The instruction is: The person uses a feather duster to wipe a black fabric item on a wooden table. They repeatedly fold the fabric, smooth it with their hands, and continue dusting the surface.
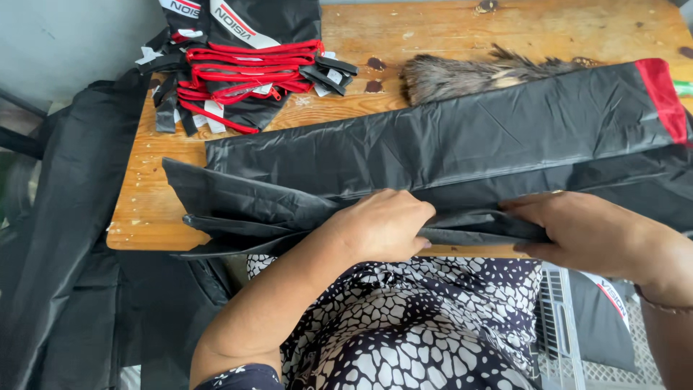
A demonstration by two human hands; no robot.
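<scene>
A long black fabric piece (462,144) with a red end band is laid across the wooden bench (144,209); its near folded edge is pinched by the curled fingers of the left hand (382,224), and pressed flat by the right hand (577,231), fingers held together. Beyond the left fingers a stack of finished black-and-red pieces (238,65) is seen. The slick layers could likely slip out of alignment if either pinch is loosened.

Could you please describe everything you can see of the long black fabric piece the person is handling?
The black fabric piece is thin, crinkled, slightly shiny cloth, folded lengthwise into layered strips, with a red band at its right end. It lies across the wooden table, its near edge at the table's front. The left hand and right hand both pinch its near folds.
</scene>
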